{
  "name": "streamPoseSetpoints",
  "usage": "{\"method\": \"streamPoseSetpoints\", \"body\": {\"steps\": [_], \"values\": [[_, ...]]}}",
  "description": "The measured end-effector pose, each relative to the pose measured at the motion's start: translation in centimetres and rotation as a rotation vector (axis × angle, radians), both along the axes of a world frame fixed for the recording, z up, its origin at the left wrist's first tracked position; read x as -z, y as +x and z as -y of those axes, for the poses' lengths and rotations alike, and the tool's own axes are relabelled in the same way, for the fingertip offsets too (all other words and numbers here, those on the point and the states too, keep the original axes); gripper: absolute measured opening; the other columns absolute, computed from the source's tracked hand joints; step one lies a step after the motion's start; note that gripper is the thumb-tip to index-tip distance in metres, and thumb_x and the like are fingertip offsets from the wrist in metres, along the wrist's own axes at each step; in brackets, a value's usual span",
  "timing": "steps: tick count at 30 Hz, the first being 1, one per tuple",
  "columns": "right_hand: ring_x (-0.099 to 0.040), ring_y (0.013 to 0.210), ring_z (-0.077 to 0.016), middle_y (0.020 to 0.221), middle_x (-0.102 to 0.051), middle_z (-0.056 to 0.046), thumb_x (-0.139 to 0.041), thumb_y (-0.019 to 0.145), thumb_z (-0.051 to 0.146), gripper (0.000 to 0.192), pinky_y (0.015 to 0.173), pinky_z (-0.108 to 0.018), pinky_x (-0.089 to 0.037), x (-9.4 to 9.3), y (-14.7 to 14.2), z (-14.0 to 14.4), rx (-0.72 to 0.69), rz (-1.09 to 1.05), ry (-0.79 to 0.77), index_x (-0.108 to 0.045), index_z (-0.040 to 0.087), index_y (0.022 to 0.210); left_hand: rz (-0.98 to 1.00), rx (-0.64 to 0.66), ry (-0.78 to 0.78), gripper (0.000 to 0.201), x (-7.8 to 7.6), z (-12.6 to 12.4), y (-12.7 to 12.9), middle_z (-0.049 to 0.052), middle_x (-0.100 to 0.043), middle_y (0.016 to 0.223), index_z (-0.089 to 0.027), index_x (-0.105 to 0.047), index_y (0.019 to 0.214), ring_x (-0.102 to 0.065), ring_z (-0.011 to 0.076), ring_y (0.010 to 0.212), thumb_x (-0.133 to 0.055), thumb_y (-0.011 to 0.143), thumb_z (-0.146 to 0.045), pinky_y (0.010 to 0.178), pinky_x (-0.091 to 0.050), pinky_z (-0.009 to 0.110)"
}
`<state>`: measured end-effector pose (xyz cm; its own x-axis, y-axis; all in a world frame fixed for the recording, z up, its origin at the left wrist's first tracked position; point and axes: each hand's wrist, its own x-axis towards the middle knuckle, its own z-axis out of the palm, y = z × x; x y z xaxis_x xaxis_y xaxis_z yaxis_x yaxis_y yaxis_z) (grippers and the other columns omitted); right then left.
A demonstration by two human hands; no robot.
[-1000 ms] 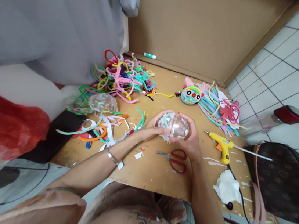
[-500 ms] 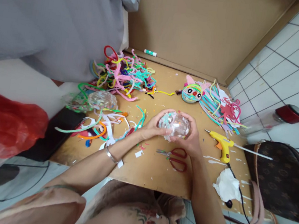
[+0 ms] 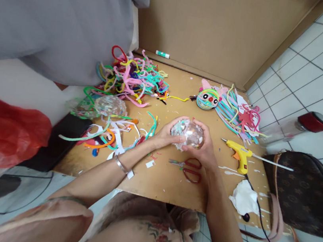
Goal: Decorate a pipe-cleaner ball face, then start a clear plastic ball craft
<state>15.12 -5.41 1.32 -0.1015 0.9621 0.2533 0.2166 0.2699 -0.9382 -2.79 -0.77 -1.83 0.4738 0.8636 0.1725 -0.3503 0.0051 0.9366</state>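
Between my two hands is a clear plastic ball (image 3: 189, 134), its left part coated with bits of pale blue, pink and white. My left hand (image 3: 166, 134) wraps its left side, thumb across the front. Around the right side curls my right hand (image 3: 206, 146). The ball is held just over the wooden table (image 3: 152, 184). Below it lie red-handled scissors (image 3: 191, 170), blades pointing left. A yellow glue gun (image 3: 241, 154) with a glue stick in its back rests to the right of my right hand.
Fuzzy pipe cleaners (image 3: 134, 77) pile up at the back left, with another speckled clear ball (image 3: 111, 106) in front. A decorated animal-faced ball (image 3: 208, 98) with long strands lies at the back right. A red-capped bottle (image 3: 314, 121), brown bag (image 3: 304, 193) and crumpled tissue (image 3: 245, 198) line the right.
Both hands keep their hold, and the ball has turned or shifted only slightly. The whole view has moved a little; the things on the table stay put.
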Motion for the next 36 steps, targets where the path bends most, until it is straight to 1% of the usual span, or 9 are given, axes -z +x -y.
{"method": "streamPoseSetpoints", "body": {"steps": [4, 10, 18, 22, 25, 28, 32, 34, 36], "values": [[-0.056, 0.130, -0.0312, 0.142, -0.054, -0.008, -0.093, 0.054, 0.053, 0.091, 0.113, -0.047, -0.045, 0.3, 0.1, 0.0, -0.008, -0.024, -0.011, -0.051, 0.029, 0.131, 0.046, 0.002, -0.053, 0.095, 0.3, -0.1, 0.2, 0.012, -0.063, 0.134, -0.020, -0.056, 0.139, -0.061, 0.0316, 0.121, -0.092, 0.056, -0.050, 0.107, -0.045, 0.040], [-0.058, 0.128, -0.0311, 0.142, -0.057, -0.008, -0.093, 0.052, 0.054, 0.093, 0.110, -0.044, -0.047, 0.7, 0.5, -0.3, -0.025, -0.051, -0.033, -0.052, 0.029, 0.131, 0.072, -0.005, -0.060, 0.092, 0.0, 0.0, 0.3, 0.012, -0.064, 0.132, -0.019, -0.061, 0.131, -0.061, 0.0304, 0.119, -0.095, 0.051, -0.048, 0.104, -0.046, 0.037], [-0.059, 0.123, -0.0311, 0.137, -0.058, -0.008, -0.092, 0.051, 0.058, 0.094, 0.106, -0.045, -0.049, 0.3, 0.1, -0.2, -0.029, -0.058, -0.058, -0.052, 0.029, 0.131, 0.149, 0.053, -0.170, 0.091, 0.0, 0.0, 0.4, 0.012, -0.064, 0.130, -0.021, -0.060, 0.130, -0.062, 0.0294, 0.116, -0.096, 0.049, -0.043, 0.101, -0.047, 0.039], [-0.054, 0.130, -0.0331, 0.142, -0.053, -0.009, -0.091, 0.051, 0.061, 0.100, 0.113, -0.048, -0.044, 0.1, 0.0, 0.0, -0.011, 0.020, -0.042, -0.050, 0.029, 0.136, 0.141, 0.083, -0.203, 0.098, 0.0, 0.0, 0.4, 0.013, -0.065, 0.129, -0.022, -0.058, 0.134, -0.063, 0.0300, 0.116, -0.097, 0.047, -0.043, 0.102, -0.048, 0.041], [-0.042, 0.144, -0.0355, 0.154, -0.043, -0.011, -0.091, 0.049, 0.065, 0.111, 0.121, -0.051, -0.037, 0.1, -0.1, 0.1, 0.013, 0.005, -0.035, -0.044, 0.029, 0.144, 0.136, 0.069, -0.224, 0.104, -0.2, 0.2, 0.5, 0.013, -0.066, 0.129, -0.021, -0.056, 0.136, -0.064, 0.0304, 0.117, -0.099, 0.043, -0.042, 0.103, -0.047, 0.041], [-0.030, 0.154, -0.0342, 0.162, -0.035, -0.009, -0.083, 0.053, 0.077, 0.115, 0.124, -0.053, -0.032, -0.1, -0.1, 0.0, -0.015, -0.102, -0.052, -0.039, 0.031, 0.149, 0.154, 0.047, -0.301, 0.095, -0.3, 0.3, 0.7, 0.013, -0.068, 0.127, -0.021, -0.058, 0.132, -0.065, 0.0293, 0.115, -0.097, 0.048, -0.042, 0.102, -0.050, 0.041], [-0.032, 0.154, -0.0337, 0.164, -0.034, -0.010, -0.061, 0.058, 0.093, 0.114, 0.121, -0.056, -0.036, -0.1, 0.1, -0.6, -0.008, -0.253, -0.082, -0.035, 0.034, 0.152, 0.211, 0.067, -0.433, 0.077, -0.1, 0.1, 1.2, 0.011, -0.071, 0.123, -0.021, -0.064, 0.123, -0.066, 0.0299, 0.116, -0.091, 0.057, -0.048, 0.100, -0.052, 0.042], [-0.032, 0.154, -0.0326, 0.164, -0.034, -0.010, -0.055, 0.060, 0.096, 0.115, 0.122, -0.054, -0.036, 0.0, 0.3, -0.8, 0.009, -0.240, -0.075, -0.031, 0.034, 0.154, 0.242, 0.127, -0.496, 0.068, 0.1, -0.1, 1.3, 0.012, -0.073, 0.120, -0.020, -0.066, 0.120, -0.066, 0.0322, 0.117, -0.085, 0.064, -0.052, 0.099, -0.052, 0.046], [-0.029, 0.155, -0.0309, 0.165, -0.032, -0.008, -0.057, 0.061, 0.095, 0.116, 0.124, -0.053, -0.033, 0.3, 0.4, -1.0, 0.010, -0.180, -0.042, -0.028, 0.034, 0.155, 0.279, 0.177, -0.576, 0.060, 0.2, -0.3, 1.2, 0.012, -0.074, 0.118, -0.021, -0.066, 0.119, -0.066, 0.0341, 0.117, -0.080, 0.071, -0.053, 0.097, -0.053, 0.051]]}}
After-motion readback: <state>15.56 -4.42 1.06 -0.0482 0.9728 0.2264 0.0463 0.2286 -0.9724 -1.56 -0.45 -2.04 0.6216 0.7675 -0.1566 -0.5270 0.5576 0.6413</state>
